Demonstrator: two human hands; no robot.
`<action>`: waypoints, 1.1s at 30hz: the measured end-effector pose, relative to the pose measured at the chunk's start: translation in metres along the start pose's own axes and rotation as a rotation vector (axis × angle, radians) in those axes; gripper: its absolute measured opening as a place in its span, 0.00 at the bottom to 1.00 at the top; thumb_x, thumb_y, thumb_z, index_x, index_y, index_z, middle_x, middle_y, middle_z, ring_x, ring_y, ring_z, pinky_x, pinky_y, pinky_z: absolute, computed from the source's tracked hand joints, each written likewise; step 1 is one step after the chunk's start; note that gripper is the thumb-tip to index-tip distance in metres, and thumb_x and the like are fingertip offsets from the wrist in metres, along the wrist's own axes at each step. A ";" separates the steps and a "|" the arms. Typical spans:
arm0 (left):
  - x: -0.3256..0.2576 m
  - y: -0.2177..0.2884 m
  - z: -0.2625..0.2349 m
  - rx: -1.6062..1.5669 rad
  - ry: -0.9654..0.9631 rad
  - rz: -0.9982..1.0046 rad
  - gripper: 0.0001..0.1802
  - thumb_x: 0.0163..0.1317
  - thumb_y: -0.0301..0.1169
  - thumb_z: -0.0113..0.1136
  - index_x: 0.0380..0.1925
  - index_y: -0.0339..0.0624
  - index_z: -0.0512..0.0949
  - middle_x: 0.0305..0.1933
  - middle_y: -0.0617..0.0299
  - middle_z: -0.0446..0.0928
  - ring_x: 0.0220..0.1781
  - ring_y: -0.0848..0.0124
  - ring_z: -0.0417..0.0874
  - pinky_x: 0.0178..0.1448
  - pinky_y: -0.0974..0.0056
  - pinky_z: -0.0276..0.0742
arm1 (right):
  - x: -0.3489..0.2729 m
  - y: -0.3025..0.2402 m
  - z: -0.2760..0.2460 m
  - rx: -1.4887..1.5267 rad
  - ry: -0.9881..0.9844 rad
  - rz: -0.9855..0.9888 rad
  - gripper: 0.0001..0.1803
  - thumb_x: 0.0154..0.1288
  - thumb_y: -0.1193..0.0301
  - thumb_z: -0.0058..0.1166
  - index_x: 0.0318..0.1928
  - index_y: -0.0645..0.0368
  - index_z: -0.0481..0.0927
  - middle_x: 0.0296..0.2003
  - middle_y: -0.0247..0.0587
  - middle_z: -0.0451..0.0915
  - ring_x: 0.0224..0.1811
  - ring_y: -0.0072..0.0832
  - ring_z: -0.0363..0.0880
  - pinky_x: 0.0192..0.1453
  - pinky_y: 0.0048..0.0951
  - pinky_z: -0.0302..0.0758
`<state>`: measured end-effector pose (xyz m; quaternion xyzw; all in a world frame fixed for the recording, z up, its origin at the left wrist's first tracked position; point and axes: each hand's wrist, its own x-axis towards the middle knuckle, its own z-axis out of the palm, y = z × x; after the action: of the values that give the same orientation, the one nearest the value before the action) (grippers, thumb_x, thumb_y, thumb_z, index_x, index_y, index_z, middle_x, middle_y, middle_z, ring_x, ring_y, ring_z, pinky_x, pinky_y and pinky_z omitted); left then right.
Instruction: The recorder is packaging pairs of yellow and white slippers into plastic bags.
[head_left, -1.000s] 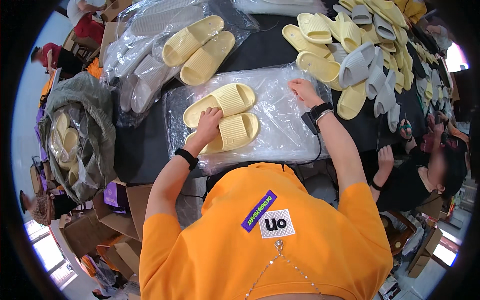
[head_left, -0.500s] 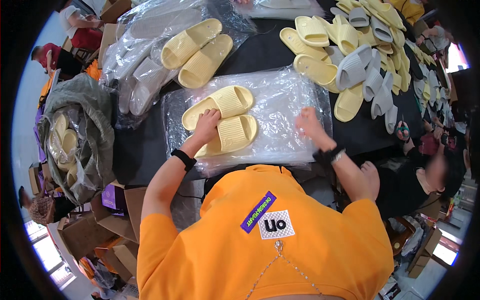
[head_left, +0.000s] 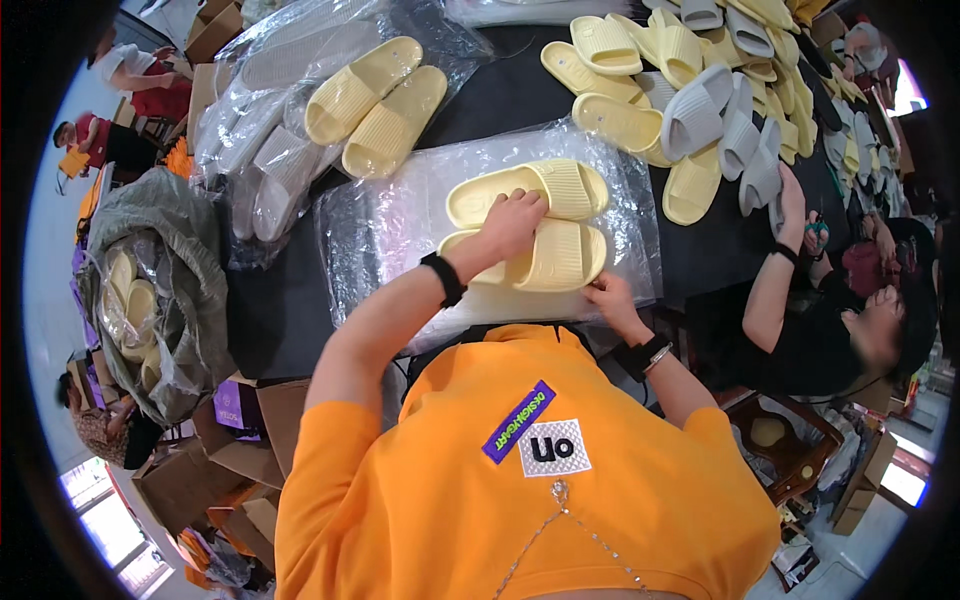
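Note:
A pair of pale yellow slide slippers lies side by side on a stack of clear plastic bags [head_left: 385, 235], toes pointing right. My left hand [head_left: 515, 222] is closed on the pair where the inner edges meet, its fingers over the upper slipper [head_left: 575, 190] and its wrist across the lower slipper [head_left: 562, 256]. Low at the toe of that lower slipper is my right hand [head_left: 612, 303], fingers pinched together at the film of the top bag; the exact grip is partly hidden.
Another yellow pair [head_left: 375, 105] rests on bagged grey slippers [head_left: 285, 165] at the left. Loose yellow and grey slippers [head_left: 700, 120] are heaped at the right, where a co-worker's hand [head_left: 790, 195] reaches in. A grey-green sack [head_left: 150, 240] and cardboard boxes [head_left: 190, 480] stand left of the black table.
My left hand has slid the slipper pair rightward across the bags. My right hand has come down from above the bags to the lower slipper's toe. The co-worker's arm has reached toward the heap.

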<state>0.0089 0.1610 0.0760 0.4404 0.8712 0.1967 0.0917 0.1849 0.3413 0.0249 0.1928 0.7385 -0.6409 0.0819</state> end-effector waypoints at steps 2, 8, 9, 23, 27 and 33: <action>0.015 -0.006 0.018 -0.010 -0.044 -0.052 0.14 0.45 0.23 0.52 0.36 0.40 0.69 0.41 0.56 0.71 0.48 0.56 0.70 0.48 0.52 0.67 | -0.002 0.004 -0.004 -0.067 0.006 0.021 0.10 0.55 0.72 0.53 0.37 0.64 0.79 0.23 0.34 0.77 0.24 0.18 0.72 0.28 0.21 0.68; 0.028 -0.056 0.020 0.182 0.151 -0.228 0.15 0.45 0.24 0.55 0.37 0.42 0.72 0.41 0.57 0.73 0.47 0.58 0.73 0.47 0.51 0.69 | 0.000 0.003 -0.003 -0.159 0.019 0.042 0.10 0.53 0.71 0.53 0.34 0.65 0.79 0.21 0.36 0.77 0.21 0.20 0.73 0.26 0.24 0.68; 0.027 -0.071 0.013 0.204 0.156 -0.322 0.15 0.45 0.24 0.55 0.37 0.42 0.72 0.41 0.56 0.73 0.47 0.58 0.73 0.46 0.51 0.69 | -0.002 0.000 -0.003 -0.155 0.017 0.058 0.10 0.53 0.71 0.53 0.34 0.65 0.79 0.21 0.37 0.77 0.21 0.20 0.73 0.26 0.24 0.68; -0.087 -0.044 0.010 0.057 0.086 -0.083 0.14 0.40 0.21 0.52 0.32 0.40 0.69 0.39 0.53 0.70 0.44 0.53 0.69 0.44 0.52 0.66 | 0.022 -0.002 -0.012 -0.081 0.098 0.089 0.09 0.54 0.76 0.52 0.36 0.66 0.78 0.25 0.35 0.77 0.24 0.18 0.73 0.26 0.21 0.72; -0.151 -0.111 0.007 0.082 0.350 -0.229 0.16 0.40 0.20 0.52 0.34 0.39 0.69 0.38 0.50 0.71 0.43 0.50 0.69 0.43 0.51 0.64 | 0.023 -0.005 -0.013 -0.089 0.113 0.132 0.08 0.55 0.76 0.52 0.36 0.64 0.79 0.26 0.35 0.77 0.25 0.17 0.74 0.26 0.21 0.74; -0.209 -0.136 -0.045 0.148 0.400 -0.485 0.08 0.44 0.22 0.53 0.27 0.37 0.68 0.32 0.51 0.70 0.39 0.50 0.69 0.39 0.52 0.65 | 0.020 -0.018 -0.011 -0.274 0.048 0.095 0.09 0.57 0.74 0.53 0.39 0.62 0.78 0.27 0.34 0.76 0.28 0.21 0.74 0.32 0.24 0.74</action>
<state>0.0189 -0.0920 0.0563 0.1782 0.9634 0.1879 -0.0696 0.1612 0.3539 0.0363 0.2299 0.8107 -0.5249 0.1202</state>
